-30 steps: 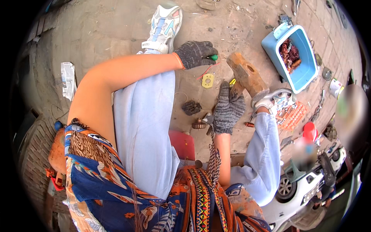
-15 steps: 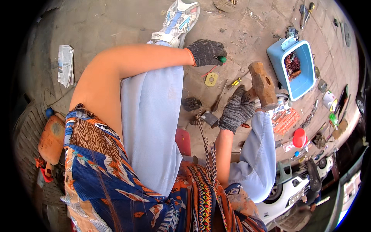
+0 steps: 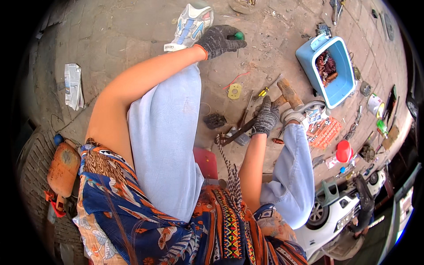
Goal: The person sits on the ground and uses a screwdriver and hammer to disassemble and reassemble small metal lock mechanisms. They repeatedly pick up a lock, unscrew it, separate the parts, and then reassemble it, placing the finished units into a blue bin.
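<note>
Folded white printed paper [image 3: 73, 85], far left

The hammer [image 3: 269, 110] has a wooden handle, brown and worn, with a rusty head at its lower-left end; it lies tilted, the handle's thick butt up to the right near the white shoe, the head down to the left over the small metal part on the ground; a gloved hand grips the handle at mid-length. The green-handled screwdriver [image 3: 239, 35] shows only its rounded green end, poking out of the other gloved fist above the concrete; its shaft is hidden.
</note>
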`<state>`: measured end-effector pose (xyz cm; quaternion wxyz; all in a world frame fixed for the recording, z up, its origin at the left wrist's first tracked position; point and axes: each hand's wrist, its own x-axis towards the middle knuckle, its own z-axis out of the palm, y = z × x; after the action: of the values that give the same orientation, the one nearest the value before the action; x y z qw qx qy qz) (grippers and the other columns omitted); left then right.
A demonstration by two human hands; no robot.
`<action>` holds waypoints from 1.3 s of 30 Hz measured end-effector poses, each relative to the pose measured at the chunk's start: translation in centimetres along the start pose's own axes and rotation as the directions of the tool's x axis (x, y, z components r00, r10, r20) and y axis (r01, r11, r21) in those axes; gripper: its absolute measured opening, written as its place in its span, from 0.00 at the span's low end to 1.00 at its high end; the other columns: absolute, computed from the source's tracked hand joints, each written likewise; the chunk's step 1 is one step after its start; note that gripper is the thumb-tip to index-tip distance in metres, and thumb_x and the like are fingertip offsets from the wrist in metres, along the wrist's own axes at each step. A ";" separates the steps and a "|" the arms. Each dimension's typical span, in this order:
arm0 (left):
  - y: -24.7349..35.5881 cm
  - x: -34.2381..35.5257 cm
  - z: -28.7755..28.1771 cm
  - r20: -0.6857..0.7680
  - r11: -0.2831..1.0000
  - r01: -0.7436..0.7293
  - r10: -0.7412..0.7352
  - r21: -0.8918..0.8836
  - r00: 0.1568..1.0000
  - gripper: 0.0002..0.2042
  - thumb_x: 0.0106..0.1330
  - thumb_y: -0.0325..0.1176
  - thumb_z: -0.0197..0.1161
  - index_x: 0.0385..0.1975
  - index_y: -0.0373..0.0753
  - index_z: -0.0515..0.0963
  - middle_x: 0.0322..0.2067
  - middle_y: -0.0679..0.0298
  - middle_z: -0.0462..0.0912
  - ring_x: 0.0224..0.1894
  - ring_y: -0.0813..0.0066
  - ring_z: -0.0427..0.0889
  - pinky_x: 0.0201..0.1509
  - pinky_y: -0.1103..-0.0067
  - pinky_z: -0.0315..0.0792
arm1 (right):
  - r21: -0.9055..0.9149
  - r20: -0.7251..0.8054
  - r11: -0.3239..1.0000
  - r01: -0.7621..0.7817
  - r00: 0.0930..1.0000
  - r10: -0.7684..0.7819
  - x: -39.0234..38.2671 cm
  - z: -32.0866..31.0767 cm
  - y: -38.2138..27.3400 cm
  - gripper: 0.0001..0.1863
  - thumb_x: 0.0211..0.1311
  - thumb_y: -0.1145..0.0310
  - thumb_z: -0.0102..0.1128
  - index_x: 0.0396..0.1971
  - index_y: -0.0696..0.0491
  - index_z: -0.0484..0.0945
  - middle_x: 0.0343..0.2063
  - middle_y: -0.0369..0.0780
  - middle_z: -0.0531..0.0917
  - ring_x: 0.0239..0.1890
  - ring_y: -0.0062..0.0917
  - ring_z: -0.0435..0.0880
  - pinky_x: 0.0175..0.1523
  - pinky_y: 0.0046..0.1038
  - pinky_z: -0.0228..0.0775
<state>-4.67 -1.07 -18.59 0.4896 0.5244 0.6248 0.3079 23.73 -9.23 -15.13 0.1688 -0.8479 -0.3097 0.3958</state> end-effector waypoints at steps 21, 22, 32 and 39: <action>-0.4 -0.5 -2.3 0.173 0.819 0.264 -0.203 -0.510 0.964 0.13 0.61 0.37 0.63 0.41 0.36 0.76 0.30 0.65 0.79 0.28 0.81 0.78 0.31 0.82 0.73 | -0.170 0.268 0.843 0.511 0.847 -0.459 -3.7 11.0 1.5 0.18 0.49 0.69 0.67 0.42 0.54 0.78 0.44 0.46 0.77 0.49 0.39 0.74 0.57 0.37 0.65; -0.3 -0.3 -2.2 0.181 0.815 0.270 -0.205 -0.513 0.962 0.13 0.61 0.36 0.63 0.41 0.36 0.76 0.30 0.65 0.79 0.28 0.81 0.78 0.31 0.82 0.73 | -0.200 0.302 0.808 0.554 0.820 -0.487 -3.8 11.7 1.2 0.18 0.48 0.69 0.67 0.41 0.53 0.78 0.43 0.46 0.77 0.49 0.39 0.74 0.57 0.37 0.65; -0.9 -0.2 -1.7 0.182 0.902 0.224 -0.166 -0.368 0.969 0.15 0.62 0.40 0.62 0.44 0.37 0.77 0.33 0.65 0.82 0.31 0.80 0.80 0.37 0.82 0.75 | -0.353 0.405 0.522 0.777 0.629 -0.663 -3.0 15.0 0.4 0.07 0.49 0.73 0.63 0.31 0.53 0.78 0.33 0.45 0.78 0.41 0.42 0.75 0.49 0.39 0.66; -1.6 -0.5 -2.3 0.069 0.930 0.121 -0.103 -0.346 0.992 0.17 0.62 0.43 0.61 0.44 0.38 0.76 0.35 0.64 0.82 0.35 0.78 0.81 0.42 0.78 0.75 | 0.581 0.307 0.814 0.007 0.924 -0.228 -3.9 12.7 -4.9 0.04 0.61 0.74 0.59 0.32 0.59 0.76 0.25 0.38 0.79 0.23 0.19 0.78 0.29 0.22 0.73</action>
<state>-7.38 -1.67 -19.12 0.6071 0.4001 0.5767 0.3725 10.05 -7.60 -18.35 0.3783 -0.6494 -0.2557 0.6080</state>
